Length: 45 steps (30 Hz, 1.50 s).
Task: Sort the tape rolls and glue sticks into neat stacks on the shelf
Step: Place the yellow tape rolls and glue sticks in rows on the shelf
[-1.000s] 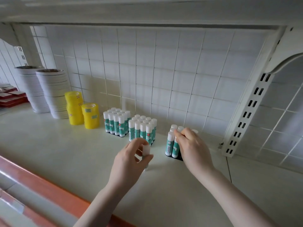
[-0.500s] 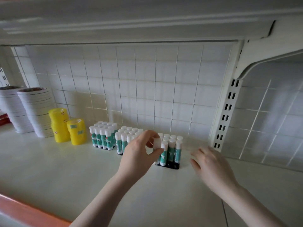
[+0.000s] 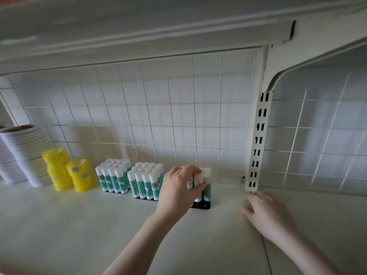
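Three groups of white-capped, green-labelled glue sticks stand on black bases along the back of the shelf [image 3: 99, 225]. My left hand [image 3: 176, 191] grips one glue stick [image 3: 198, 187] in the rightmost group [image 3: 206, 187], thumb on its front, fingers over the caps. My right hand [image 3: 264, 213] rests flat on the shelf to the right, fingers relaxed, holding nothing. The other two groups [image 3: 114, 176] [image 3: 146, 179] stand to the left. Two stacks of yellow tape rolls [image 3: 56, 168] [image 3: 80, 174] and tall white tape stacks [image 3: 25, 153] fill the far left.
A slotted white upright [image 3: 256, 145] with a shelf bracket stands just behind my right hand. A white wire grid [image 3: 168, 116] backs the shelf, and another shelf [image 3: 139, 30] hangs low overhead.
My left hand carried a glue stick rightward and into the rightmost group. My right hand left that group and dropped to the shelf on the right. The camera view swung right.
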Tool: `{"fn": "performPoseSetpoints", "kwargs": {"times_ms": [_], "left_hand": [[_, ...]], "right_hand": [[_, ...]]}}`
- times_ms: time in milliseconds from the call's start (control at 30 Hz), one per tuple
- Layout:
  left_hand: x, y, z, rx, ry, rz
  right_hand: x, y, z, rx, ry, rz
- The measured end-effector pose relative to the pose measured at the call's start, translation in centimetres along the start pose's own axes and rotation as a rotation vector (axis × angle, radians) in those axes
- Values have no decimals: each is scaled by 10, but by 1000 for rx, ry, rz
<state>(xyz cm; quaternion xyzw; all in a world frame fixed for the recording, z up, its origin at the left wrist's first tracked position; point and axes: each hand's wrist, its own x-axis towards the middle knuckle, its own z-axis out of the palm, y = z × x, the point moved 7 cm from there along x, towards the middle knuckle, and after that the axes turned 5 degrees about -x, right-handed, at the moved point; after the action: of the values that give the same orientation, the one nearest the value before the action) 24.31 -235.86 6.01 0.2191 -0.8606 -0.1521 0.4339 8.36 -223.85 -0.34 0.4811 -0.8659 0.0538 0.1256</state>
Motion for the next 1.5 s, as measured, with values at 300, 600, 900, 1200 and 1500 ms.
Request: {"fn": "performPoseSetpoints", "kwargs": {"times_ms": [300,600,900,1200,1500], "left_hand": [[-6,-11,7,188,94,114],[-16,-3,10,421,69,237],[-15,6,7,472,-80,144],[-26,64,1,365,17,22],[-72,162,41,243,-36,52]], "right_hand": [[2,0,1,-2,-12,-8],[0,-2,-2,-18,-25,-11],[-3,14,-31,-22,-53,-68],[-46,95,-57,-60,81,-23],[-156,201,-72,-66,201,187]]}}
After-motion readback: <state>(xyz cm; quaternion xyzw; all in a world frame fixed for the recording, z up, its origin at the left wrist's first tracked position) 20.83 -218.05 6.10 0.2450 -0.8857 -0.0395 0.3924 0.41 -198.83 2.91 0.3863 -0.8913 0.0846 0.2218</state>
